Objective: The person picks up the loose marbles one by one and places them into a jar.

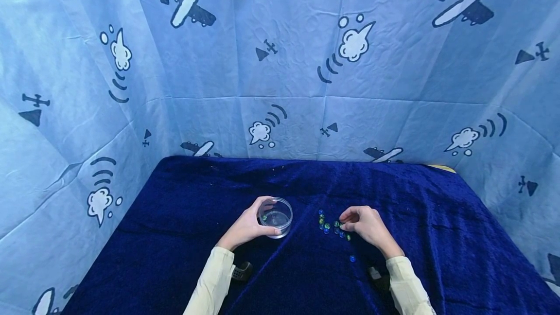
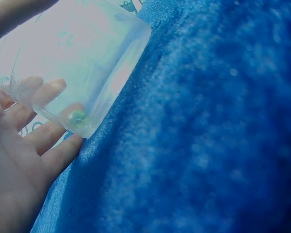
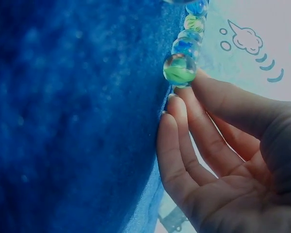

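My left hand (image 1: pixel 248 227) grips a clear round plastic container (image 1: pixel 284 230) by its side, thumb at the front and fingers behind. Inside, a single green marble (image 2: pixel 78 118) lies at the bottom against the wall near the fingers. To the right, my right hand (image 1: pixel 369 226) is low over the cloth, its thumb and fingertips together at a green-swirled marble (image 3: pixel 179 69). Several blue and green marbles (image 1: pixel 326 226) lie loosely grouped just left of those fingertips. One blue marble (image 1: pixel 352 259) lies apart, nearer to me.
Dark blue velvety cloth (image 1: pixel 183 256) covers the table. A light blue curtain (image 1: pixel 297 77) with airplane prints hangs behind and along both sides. Dark wrist devices (image 1: pixel 242 271) show beneath the pale sleeves (image 1: pixel 210 281).
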A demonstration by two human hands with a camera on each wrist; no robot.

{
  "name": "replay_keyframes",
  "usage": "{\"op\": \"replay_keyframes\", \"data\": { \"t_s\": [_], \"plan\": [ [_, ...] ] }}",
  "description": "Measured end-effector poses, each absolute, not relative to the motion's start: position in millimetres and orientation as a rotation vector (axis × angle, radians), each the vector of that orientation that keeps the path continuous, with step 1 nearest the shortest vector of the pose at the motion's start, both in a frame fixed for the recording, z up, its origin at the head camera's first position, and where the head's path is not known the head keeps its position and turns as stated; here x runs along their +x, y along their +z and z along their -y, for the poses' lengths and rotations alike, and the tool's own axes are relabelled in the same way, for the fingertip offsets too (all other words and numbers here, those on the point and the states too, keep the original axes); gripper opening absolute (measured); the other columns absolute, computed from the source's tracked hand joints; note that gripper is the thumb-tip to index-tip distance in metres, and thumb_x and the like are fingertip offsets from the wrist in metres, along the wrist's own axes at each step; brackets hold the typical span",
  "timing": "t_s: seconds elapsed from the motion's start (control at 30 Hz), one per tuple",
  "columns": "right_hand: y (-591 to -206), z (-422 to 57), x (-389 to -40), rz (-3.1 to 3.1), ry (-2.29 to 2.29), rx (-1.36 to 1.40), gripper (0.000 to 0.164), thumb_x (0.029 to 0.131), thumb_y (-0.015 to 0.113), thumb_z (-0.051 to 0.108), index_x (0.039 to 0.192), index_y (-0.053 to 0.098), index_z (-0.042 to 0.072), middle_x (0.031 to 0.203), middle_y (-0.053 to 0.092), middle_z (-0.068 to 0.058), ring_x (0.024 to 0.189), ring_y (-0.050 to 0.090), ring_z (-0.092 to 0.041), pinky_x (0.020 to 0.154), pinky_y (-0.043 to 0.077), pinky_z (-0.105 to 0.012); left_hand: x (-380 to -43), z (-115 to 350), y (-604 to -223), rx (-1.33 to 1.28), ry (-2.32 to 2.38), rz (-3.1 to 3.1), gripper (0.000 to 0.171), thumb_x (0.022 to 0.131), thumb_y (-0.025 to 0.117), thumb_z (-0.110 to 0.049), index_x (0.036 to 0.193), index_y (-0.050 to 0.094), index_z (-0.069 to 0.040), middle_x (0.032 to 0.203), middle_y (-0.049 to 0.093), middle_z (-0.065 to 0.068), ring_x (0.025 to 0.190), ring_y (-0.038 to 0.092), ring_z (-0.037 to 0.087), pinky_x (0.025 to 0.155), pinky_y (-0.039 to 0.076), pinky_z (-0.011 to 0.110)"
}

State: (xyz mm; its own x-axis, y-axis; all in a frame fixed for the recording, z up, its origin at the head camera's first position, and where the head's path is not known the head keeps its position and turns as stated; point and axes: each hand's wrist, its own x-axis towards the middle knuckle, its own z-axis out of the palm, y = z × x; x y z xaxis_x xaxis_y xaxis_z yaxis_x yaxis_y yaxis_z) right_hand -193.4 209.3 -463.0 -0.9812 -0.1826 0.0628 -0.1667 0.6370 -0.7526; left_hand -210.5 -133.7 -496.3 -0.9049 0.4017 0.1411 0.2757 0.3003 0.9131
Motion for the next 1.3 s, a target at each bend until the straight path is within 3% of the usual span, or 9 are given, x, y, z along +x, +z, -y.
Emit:
{"op": "replay_keyframes", "data": {
  "t_s": [0.6, 0.83, 1.03, 1.3],
  "plan": [
    [-464.4, -209.2, -193.7, -2.859, -1.259, -0.426, 0.011, 0.081, 0.081, -0.004, 0.087, 0.072, -0.001, 0.080, 0.073, -0.006, 0.073, 0.068, -0.016, 0.063, 0.051, -0.025, -210.0, 133.1, -495.5, 0.632, 1.678, -2.446, 0.082, 0.075, 0.091, -0.028, 0.145, 0.050, -0.014, 0.145, 0.058, 0.008, 0.129, 0.055, 0.026, 0.111, 0.037, 0.051],
    [-463.5, -209.1, -194.0, -2.909, -1.236, -0.331, 0.006, 0.085, 0.078, -0.003, 0.090, 0.076, 0.000, 0.082, 0.075, -0.004, 0.075, 0.068, -0.013, 0.064, 0.052, -0.026, -211.1, 133.3, -496.4, 0.632, 1.668, -2.456, 0.083, 0.076, 0.090, -0.030, 0.146, 0.049, -0.015, 0.145, 0.058, 0.007, 0.129, 0.055, 0.027, 0.111, 0.037, 0.052],
    [-460.6, -209.2, -194.9, -2.975, -1.233, -0.267, 0.005, 0.084, 0.080, 0.002, 0.089, 0.078, 0.004, 0.085, 0.077, -0.004, 0.079, 0.071, -0.018, 0.067, 0.052, -0.030, -211.2, 133.3, -496.5, 0.623, 1.661, -2.457, 0.082, 0.076, 0.090, -0.030, 0.146, 0.049, -0.015, 0.146, 0.058, 0.007, 0.130, 0.055, 0.027, 0.111, 0.038, 0.052],
    [-459.1, -208.9, -195.4, -3.028, -1.293, -0.288, 0.007, 0.083, 0.082, 0.002, 0.089, 0.080, 0.004, 0.091, 0.078, -0.008, 0.086, 0.075, -0.025, 0.069, 0.053, -0.025, -210.4, 133.0, -496.1, 0.616, 1.660, -2.458, 0.083, 0.076, 0.090, -0.030, 0.146, 0.049, -0.015, 0.146, 0.058, 0.007, 0.130, 0.055, 0.027, 0.111, 0.037, 0.052]
  ]
}}
